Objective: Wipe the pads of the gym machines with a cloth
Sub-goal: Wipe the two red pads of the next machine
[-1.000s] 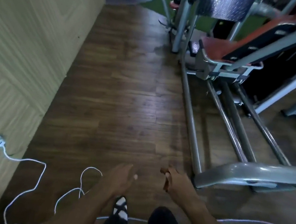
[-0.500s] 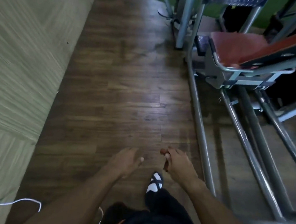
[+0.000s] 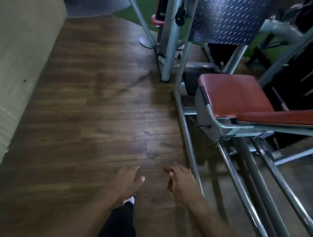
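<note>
Two hands low in view, no cloth visible. Left hand [image 3: 126,180]: fingers relaxed, empty. Right hand [image 3: 181,180]: fingers loosely curled, nothing seen in it.
Red seat pad [image 3: 232,95]: ahead right, well apart from both hands, on grey machine frame [image 3: 192,152]; red back pad [image 3: 289,116] adjoining.
Advice: get cloth first; wipe seat pad front to back, then back pad.
Floor: dark wood planks [image 3: 95,112]. Wall [image 3: 14,57] left. Checker-plate footplate [image 3: 226,16] beyond.
</note>
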Demonstrator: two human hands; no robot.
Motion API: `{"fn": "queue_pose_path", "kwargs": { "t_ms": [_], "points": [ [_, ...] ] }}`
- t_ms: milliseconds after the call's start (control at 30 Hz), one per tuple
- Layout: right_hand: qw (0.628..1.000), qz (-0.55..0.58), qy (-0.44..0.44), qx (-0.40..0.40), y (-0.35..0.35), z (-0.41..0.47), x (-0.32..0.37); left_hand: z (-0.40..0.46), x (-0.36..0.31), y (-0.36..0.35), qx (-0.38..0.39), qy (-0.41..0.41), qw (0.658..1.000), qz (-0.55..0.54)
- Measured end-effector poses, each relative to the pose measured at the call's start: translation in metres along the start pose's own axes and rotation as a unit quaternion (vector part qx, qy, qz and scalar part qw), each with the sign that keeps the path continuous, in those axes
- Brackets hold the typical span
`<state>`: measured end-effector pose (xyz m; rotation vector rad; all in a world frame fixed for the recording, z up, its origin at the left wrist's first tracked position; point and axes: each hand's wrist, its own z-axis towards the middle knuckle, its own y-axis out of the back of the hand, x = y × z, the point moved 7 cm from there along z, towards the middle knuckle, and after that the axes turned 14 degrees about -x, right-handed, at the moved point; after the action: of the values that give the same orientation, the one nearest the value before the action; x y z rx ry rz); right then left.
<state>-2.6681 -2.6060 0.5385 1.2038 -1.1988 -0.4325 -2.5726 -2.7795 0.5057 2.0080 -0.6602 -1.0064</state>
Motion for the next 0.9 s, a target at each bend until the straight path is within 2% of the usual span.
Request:
{"fn": "queue_pose_path", "kwargs": {
  "t_ms": [233, 333, 467, 533, 600, 733, 900],
  "points": [
    [0.988, 0.034, -0.136, -0.061, 0.045, 0.126, -0.014, 0.147, -0.085, 0.090, 0.043, -0.118, 0.991, 0.047],
    [0.985, 0.049, -0.133, -0.099, 0.074, 0.167, -0.017, 0.203, -0.129, 0.109, 0.033, -0.165, 0.984, 0.063],
    [0.964, 0.066, -0.191, -0.171, 0.108, 0.216, -0.047, 0.276, -0.186, 0.109, 0.047, -0.232, 0.968, 0.089],
    [0.947, 0.066, -0.220, -0.224, 0.125, 0.237, -0.078, 0.311, -0.223, 0.097, 0.062, -0.286, 0.948, 0.125],
    [0.944, 0.084, -0.242, -0.207, 0.140, 0.257, -0.100, 0.339, -0.257, 0.089, 0.069, -0.310, 0.939, 0.132],
    [0.915, 0.079, -0.285, -0.274, 0.184, 0.285, -0.152, 0.367, -0.356, 0.096, 0.066, -0.362, 0.924, 0.103],
    [0.872, 0.052, -0.335, -0.352, 0.268, 0.299, -0.212, 0.385, -0.482, 0.090, 0.081, -0.459, 0.878, 0.105]
  ]
}}
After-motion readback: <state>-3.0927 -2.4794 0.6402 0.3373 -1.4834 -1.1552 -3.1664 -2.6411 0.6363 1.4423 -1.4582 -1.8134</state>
